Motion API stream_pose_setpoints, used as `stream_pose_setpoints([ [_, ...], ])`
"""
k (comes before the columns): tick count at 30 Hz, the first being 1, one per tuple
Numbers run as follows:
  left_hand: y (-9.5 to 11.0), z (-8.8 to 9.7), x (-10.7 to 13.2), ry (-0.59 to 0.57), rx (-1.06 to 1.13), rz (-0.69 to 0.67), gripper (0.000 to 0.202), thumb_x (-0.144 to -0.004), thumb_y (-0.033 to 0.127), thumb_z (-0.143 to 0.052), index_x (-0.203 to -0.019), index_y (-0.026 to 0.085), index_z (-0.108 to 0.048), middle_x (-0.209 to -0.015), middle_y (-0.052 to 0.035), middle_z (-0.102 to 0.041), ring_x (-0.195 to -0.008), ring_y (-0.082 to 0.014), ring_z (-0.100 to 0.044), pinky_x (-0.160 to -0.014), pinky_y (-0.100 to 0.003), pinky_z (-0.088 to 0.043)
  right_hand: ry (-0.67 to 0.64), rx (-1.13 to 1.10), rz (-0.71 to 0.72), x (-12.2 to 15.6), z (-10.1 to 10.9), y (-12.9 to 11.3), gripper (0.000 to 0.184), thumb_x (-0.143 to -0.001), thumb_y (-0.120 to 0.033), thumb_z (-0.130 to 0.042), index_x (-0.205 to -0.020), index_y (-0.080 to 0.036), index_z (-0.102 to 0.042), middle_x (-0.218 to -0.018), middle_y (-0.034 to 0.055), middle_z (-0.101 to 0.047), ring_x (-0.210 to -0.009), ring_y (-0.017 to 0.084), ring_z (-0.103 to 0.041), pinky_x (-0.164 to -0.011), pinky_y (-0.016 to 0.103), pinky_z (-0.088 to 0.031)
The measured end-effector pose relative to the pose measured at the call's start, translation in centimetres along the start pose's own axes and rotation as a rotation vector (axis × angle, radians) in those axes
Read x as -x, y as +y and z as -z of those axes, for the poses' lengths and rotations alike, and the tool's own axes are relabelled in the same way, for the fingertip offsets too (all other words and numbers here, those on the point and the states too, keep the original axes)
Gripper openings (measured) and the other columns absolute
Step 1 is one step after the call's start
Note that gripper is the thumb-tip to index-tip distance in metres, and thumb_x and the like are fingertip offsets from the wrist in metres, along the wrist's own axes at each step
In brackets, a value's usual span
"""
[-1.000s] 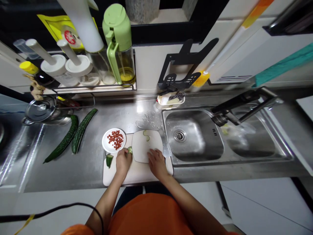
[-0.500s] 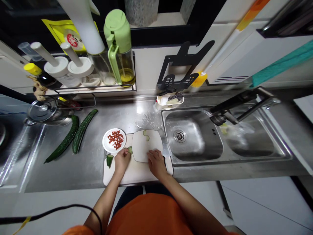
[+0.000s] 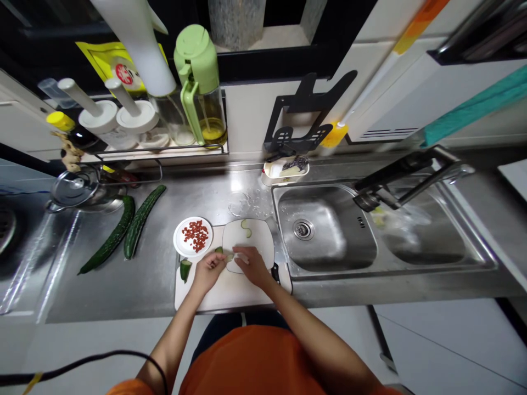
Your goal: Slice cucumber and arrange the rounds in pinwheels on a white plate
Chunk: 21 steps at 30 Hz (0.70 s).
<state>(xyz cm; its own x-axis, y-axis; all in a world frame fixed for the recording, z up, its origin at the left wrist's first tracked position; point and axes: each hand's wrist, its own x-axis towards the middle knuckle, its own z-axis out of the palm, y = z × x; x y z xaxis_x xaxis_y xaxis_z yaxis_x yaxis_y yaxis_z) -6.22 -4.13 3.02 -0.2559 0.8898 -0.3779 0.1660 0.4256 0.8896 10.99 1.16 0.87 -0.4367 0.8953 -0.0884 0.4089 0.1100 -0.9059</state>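
Observation:
My left hand (image 3: pixel 209 270) is closed in a pinch on a thin cucumber slice (image 3: pixel 229 257) above the left edge of a white square plate (image 3: pixel 262 233). The fingertips of my right hand (image 3: pixel 254 267) meet at the other side of this slice, closed over the plate. Curved green-edged cucumber slices (image 3: pixel 247 229) lie at the plate's far side. Left of my left hand, a short cucumber chunk (image 3: pixel 185 269) stands on the white cutting board (image 3: pixel 230 299). More cucumber (image 3: pixel 219 250) shows just behind my left fingers.
A white dish (image 3: pixel 178 240) of small red pieces sits at the board's far left corner. A black knife handle (image 3: pixel 275 272) shows beside the plate. Two whole cucumbers (image 3: pixel 138 225) lie farther left. The steel sink (image 3: pixel 325 230) is on the right, the bottle rack (image 3: pixel 164 150) behind.
My right hand has moved left across the plate to meet my left hand. My left hand has shifted slightly right, and a cucumber slice is now between them.

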Motion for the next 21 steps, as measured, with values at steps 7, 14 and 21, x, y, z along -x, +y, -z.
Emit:
stream_pose_setpoints([
  [7, 0.2, -1.2, -0.5, -0.153, 0.363, 0.289, 0.034, -0.065, 0.039, -0.075, -0.088, 0.015, -0.068, -0.064, 0.0026, -0.055, -0.054, -0.0046, -0.042, -0.051, -0.017, -0.030, -0.099, -0.161, -0.214, -0.6, 1.6, -0.9, 0.012, -0.079, -0.025, -0.057, -0.084, -0.021, -0.067, -0.081, 0.0005, -0.067, -0.080, 0.015, -0.060, -0.066, 0.026, -0.044],
  [14, 0.2, -2.7, -1.0, -0.247, 0.808, 0.598, 0.041, -0.071, 0.041, -0.072, -0.097, 0.011, -0.063, -0.074, -0.0042, -0.061, -0.054, -0.0037, -0.049, -0.046, -0.013, -0.032, -0.063, -0.094, -0.169, -0.1, 3.2, -2.1, 0.010, -0.078, -0.025, -0.060, -0.083, -0.022, -0.068, -0.085, 0.0013, -0.068, -0.085, 0.016, -0.060, -0.066, 0.026, -0.043],
  [21, 0.5, -3.4, -1.8, -0.366, 0.889, 0.661, 0.030, -0.074, 0.025, -0.072, -0.098, 0.010, -0.064, -0.064, -0.0005, -0.055, -0.053, -0.0034, -0.049, -0.044, -0.011, -0.033, -0.101, -0.055, -0.103, 0.1, 4.6, -2.8, 0.010, -0.079, -0.024, -0.062, -0.084, -0.024, -0.070, -0.085, 0.0013, -0.069, -0.082, 0.015, -0.060, -0.069, 0.027, -0.044],
])
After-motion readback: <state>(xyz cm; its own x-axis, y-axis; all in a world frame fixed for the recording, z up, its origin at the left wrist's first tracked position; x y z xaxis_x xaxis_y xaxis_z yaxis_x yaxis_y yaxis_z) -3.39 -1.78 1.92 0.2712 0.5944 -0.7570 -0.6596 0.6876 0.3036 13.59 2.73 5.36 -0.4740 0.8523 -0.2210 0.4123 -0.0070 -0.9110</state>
